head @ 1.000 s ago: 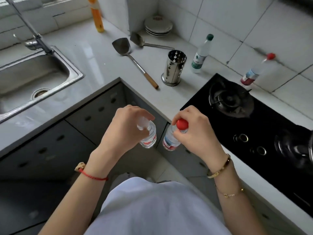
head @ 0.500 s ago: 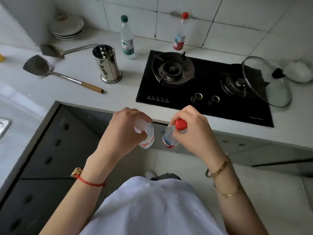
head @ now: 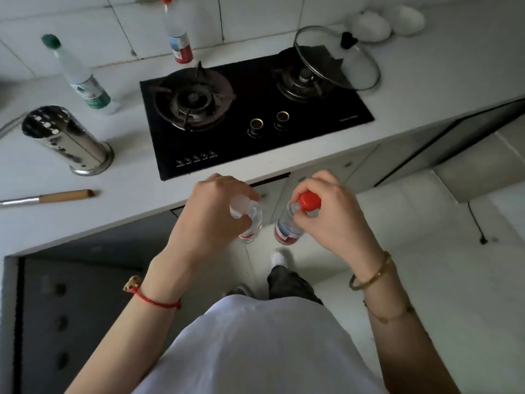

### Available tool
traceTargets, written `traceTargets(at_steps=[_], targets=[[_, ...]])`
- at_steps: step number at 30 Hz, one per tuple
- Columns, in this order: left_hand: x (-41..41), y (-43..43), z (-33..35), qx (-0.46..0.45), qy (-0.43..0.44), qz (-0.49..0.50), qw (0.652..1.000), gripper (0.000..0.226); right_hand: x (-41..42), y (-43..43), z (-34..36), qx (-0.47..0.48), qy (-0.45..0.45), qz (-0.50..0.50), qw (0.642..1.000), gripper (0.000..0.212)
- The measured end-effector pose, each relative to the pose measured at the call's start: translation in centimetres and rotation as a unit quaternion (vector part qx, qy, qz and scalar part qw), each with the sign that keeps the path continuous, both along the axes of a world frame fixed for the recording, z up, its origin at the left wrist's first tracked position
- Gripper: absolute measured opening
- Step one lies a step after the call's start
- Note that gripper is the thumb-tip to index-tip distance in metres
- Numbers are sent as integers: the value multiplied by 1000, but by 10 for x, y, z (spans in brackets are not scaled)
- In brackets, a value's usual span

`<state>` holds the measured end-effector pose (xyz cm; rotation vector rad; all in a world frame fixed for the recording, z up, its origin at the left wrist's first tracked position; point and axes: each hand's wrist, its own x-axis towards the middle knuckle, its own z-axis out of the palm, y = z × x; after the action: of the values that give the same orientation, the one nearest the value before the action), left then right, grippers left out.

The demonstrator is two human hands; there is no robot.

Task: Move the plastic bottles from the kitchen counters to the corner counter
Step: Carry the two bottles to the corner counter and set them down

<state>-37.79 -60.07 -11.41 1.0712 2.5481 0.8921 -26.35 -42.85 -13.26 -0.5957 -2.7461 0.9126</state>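
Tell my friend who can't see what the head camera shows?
A person's left hand and right hand each hold a small plastic bottle by its top, in front of a counter with a black gas stove.

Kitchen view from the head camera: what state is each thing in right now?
Left hand: closed on white-capped bottle, held in the air.
Right hand: closed on red-capped bottle, held in the air.
Green-capped bottle: capped, standing on the counter.
Bottle behind the stove: capped, standing.
Stove burners: unlit.
Glass lid: tilted over the right burner.
Utensil holder: upright.
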Motion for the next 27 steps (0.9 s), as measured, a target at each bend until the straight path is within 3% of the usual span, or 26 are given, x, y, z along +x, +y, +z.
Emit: traceTargets(at_steps=[13,27], targets=[[18,119,-2,-11,21,-147,989,37,73,75,1,-12,19,-160,987,20],[97,317,4,15,34,-212,977,35,178,246,8,18,26,-240,970,22]])
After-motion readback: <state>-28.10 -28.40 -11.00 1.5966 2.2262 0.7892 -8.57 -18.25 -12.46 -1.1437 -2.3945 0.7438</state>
